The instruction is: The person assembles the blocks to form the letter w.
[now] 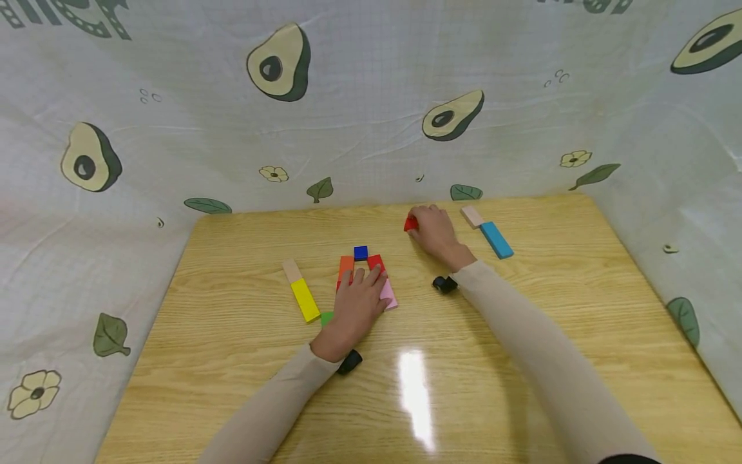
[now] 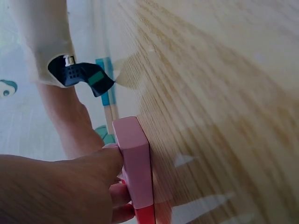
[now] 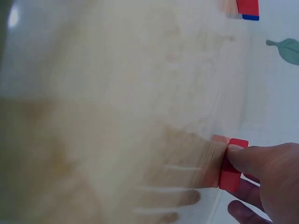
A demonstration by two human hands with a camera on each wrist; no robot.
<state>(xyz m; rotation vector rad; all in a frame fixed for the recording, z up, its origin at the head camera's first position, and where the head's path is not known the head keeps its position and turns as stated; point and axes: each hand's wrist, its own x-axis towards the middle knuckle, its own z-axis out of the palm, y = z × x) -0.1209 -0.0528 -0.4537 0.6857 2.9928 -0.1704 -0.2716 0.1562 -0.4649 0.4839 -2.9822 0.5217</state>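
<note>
My right hand pinches a red block between thumb and fingers near the back of the table; the right wrist view shows the same red block at the tabletop. My left hand lies spread over a group of blocks, with fingertips at a second red block and the thumb against a pink block. An orange block and a dark blue block stand just beyond the left fingers. Part of a green block shows beside the left hand, which hides the rest.
Left of the group, a yellow block meets a pale wooden block end to end. Right of my right hand lie a light blue block and another pale block. A patterned cloth hangs behind the wooden table.
</note>
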